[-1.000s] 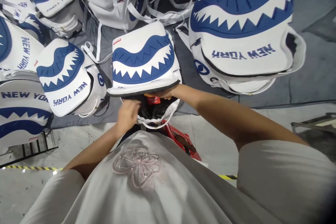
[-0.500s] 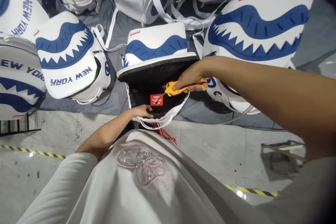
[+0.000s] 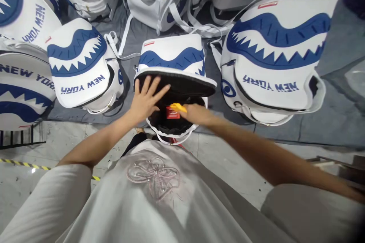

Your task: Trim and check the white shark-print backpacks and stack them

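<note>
An open white-and-blue backpack [image 3: 171,41] with a shark-mouth print lies in front of me, its flap raised. My left hand [image 3: 145,100] has its fingers spread against the black underside of the flap [image 3: 182,85]. Inside the bag's mouth, my right hand [image 3: 198,114] is closed around yellow-handled thread snips [image 3: 179,107]. The snips overlap a red label [image 3: 172,114] on the black lining; their blades do not show, and I cannot tell whether they touch it. A white top handle [image 3: 175,140] hangs at the near edge.
Similar backpacks stand on both sides, a smaller one [image 3: 81,60] on the left and a larger one [image 3: 275,57] on the right. More white bags [image 3: 145,3] with loose straps crowd the back of the grey-covered table [image 3: 308,127]. Tiled floor [image 3: 225,148] lies below.
My left hand has moved from the bag's near rim up to the raised flap, fingers spreading. My right hand has come lower and nearer with the snips, its forearm now crossing from lower right.
</note>
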Available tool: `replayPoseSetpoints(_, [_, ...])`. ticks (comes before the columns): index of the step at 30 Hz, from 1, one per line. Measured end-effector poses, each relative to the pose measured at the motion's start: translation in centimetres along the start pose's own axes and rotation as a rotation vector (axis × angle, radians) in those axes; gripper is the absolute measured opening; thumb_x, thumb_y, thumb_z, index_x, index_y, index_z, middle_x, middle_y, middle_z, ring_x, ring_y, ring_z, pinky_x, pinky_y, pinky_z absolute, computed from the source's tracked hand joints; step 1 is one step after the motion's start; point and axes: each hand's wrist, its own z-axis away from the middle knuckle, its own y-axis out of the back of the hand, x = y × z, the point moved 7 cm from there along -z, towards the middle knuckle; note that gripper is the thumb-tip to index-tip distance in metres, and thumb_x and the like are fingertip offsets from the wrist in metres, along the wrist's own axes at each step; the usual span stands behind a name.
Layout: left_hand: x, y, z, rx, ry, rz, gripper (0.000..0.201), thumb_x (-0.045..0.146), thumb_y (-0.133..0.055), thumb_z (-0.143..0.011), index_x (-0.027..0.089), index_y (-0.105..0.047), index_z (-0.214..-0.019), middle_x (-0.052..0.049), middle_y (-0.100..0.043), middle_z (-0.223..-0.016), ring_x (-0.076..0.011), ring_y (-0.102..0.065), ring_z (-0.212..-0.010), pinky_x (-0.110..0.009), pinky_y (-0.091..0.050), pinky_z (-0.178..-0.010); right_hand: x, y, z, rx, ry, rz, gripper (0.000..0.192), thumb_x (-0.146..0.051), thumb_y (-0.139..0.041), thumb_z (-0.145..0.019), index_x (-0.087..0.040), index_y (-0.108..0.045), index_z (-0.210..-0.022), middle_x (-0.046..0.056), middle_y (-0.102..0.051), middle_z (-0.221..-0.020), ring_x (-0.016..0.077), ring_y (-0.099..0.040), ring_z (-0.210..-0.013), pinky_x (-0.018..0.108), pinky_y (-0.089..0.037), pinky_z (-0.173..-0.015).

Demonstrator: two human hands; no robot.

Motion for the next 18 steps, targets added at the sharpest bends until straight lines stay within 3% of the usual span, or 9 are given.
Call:
replayPoseSetpoints(3, [-3.4, -1.4, -3.8, -0.051, 0.105, -0.066, 0.113, 0.056, -0.082, -0.071, 0.028, -0.019, -0.161, -0.015, -0.014, -0.168, -0.044, -0.003, -0.154, -0.071, -0.003, -0.117, -2.5, -5.1, 0.3, 0.132, 0.06, 0.097, 0.05, -0.051, -0.04, -0.103, -0.013, -0.057, -0.131, 0.019, -0.074, -0.101, 0.0289, -0.072, -0.093, 0.032, -0.049, -0.077])
replayPoseSetpoints(6, [-4.4, -3.3, -5.7, -0.148, 0.113, -0.084, 0.118, 0.042, -0.085, -0.071, 0.02, -0.013, -0.162, -0.022, -0.017, -0.166, -0.0429, -0.015, -0.153, -0.064, -0.017, -0.119, -3.3, -7.9, -0.4, 0.186, 0.076, 0.119, 0.049, -0.048, -0.038, -0.104, -0.013, -0.054, -0.133, 0.018, -0.074, -0.105, 0.0277, -0.072, -0.096, 0.03, -0.048, -0.076])
replayPoseSetpoints(9, [-4.1, -3.6, -5.6, -0.198, 0.13, -0.026, 0.095, 0.02, -0.07, -0.08, 0.021, -0.02, -0.161, -0.02, -0.045, -0.153, -0.0369, -0.049, -0.137, -0.048, -0.041, -0.11, -2.4, -8.6, -0.6, 0.241, 0.03, 0.098, 0.051, -0.048, -0.032, -0.105, -0.011, -0.051, -0.135, 0.021, -0.073, -0.109, 0.028, -0.072, -0.096, 0.03, -0.047, -0.076])
replayPoseSetpoints(12, [-4.4, -1.9, -5.4, -0.118, 0.259, 0.026, 0.077, 0.021, -0.061, -0.084, 0.027, -0.035, -0.157, -0.013, -0.068, -0.126, -0.0351, -0.066, -0.114, -0.045, -0.05, -0.098, -2.1, -9.0, 0.0, 0.241, 0.069, 0.085, 0.049, -0.052, -0.039, -0.103, -0.015, -0.056, -0.131, 0.017, -0.075, -0.104, 0.0275, -0.072, -0.097, 0.029, -0.046, -0.076])
replayPoseSetpoints(15, [-4.1, -0.7, -5.7, -0.058, 0.302, 0.052, 0.068, 0.028, -0.064, -0.085, 0.027, -0.046, -0.151, -0.014, -0.073, -0.114, -0.0382, -0.068, -0.107, -0.048, -0.051, -0.093, -1.9, -9.0, 0.8, 0.239, 0.079, 0.084, 0.046, -0.053, -0.045, -0.101, -0.018, -0.058, -0.129, 0.015, -0.075, -0.103, 0.0278, -0.072, -0.096, 0.029, -0.045, -0.075])
replayPoseSetpoints(18, [-3.8, -0.7, -6.0, -0.054, 0.311, 0.083, 0.064, 0.029, -0.064, -0.085, 0.023, -0.05, -0.147, -0.016, -0.074, -0.109, -0.0387, -0.069, -0.104, -0.047, -0.052, -0.089, -0.5, -7.9, 1.7, 0.276, -0.055, 0.1, 0.047, -0.048, -0.038, -0.103, -0.013, -0.056, -0.128, 0.02, -0.074, -0.103, 0.0301, -0.073, -0.092, 0.031, -0.046, -0.073])
